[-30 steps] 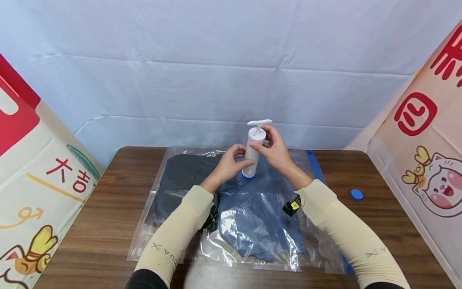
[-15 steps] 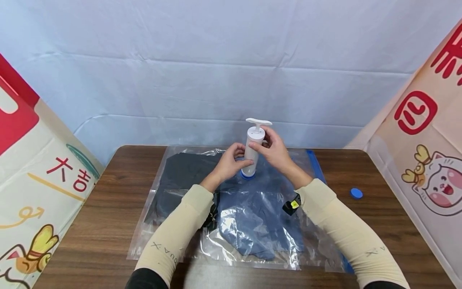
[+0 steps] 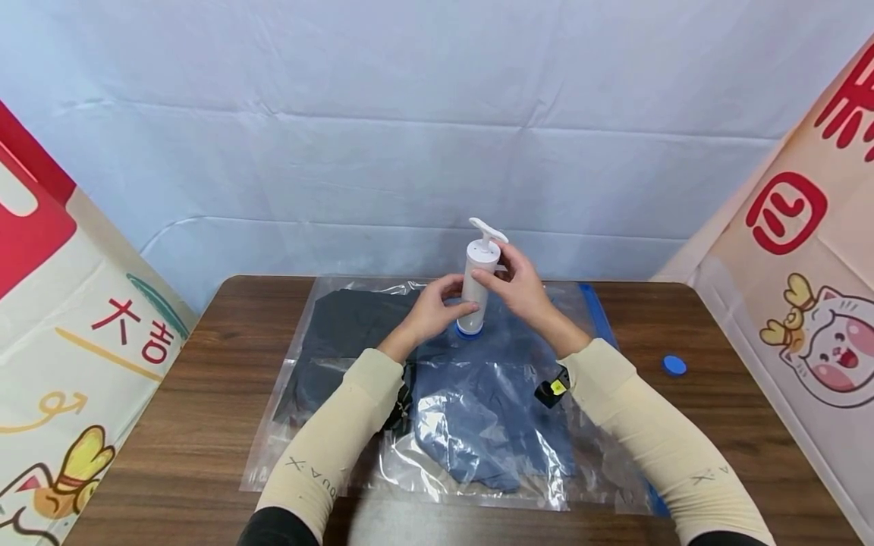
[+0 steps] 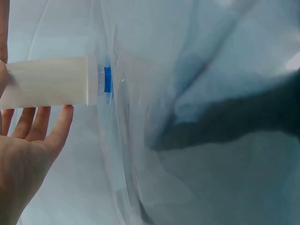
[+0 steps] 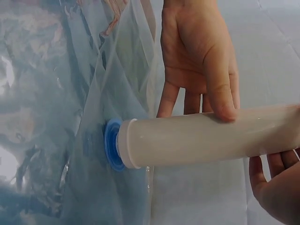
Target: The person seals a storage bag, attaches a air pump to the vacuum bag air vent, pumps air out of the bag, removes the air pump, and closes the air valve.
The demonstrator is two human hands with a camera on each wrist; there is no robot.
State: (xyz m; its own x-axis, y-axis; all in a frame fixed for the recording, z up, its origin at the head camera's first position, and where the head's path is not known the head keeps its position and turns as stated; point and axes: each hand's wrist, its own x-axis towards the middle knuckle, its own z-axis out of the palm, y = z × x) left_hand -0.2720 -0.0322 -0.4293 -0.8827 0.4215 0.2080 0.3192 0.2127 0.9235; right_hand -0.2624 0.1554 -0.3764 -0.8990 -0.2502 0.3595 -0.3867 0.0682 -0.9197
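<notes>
A white hand pump (image 3: 476, 299) with a T-shaped handle stands upright, slightly tilted, on the blue valve (image 3: 468, 331) of a clear vacuum storage bag (image 3: 403, 455). My left hand (image 3: 432, 309) holds the lower barrel, its thumb across the near side and fingers behind. Higher up, my right hand (image 3: 517, 284) grips the barrel close to its top cap, beneath the handle. In the right wrist view the pump's end ring meets the blue valve (image 5: 113, 144). Dark grey and blue folded cloth (image 3: 495, 432) lies inside the bag.
A round blue cap (image 3: 674, 365) lies on the brown wooden table (image 3: 690, 447), right of the bag. The bag's blue edge strip (image 3: 597, 315) runs along its right side. A pale cloth backdrop (image 3: 382, 136) hangs behind, with printed cloths at both sides.
The pump has turned about its own axis: its handle's left end swung back and its right end came forward. Both hands keep nearly the same places on the barrel.
</notes>
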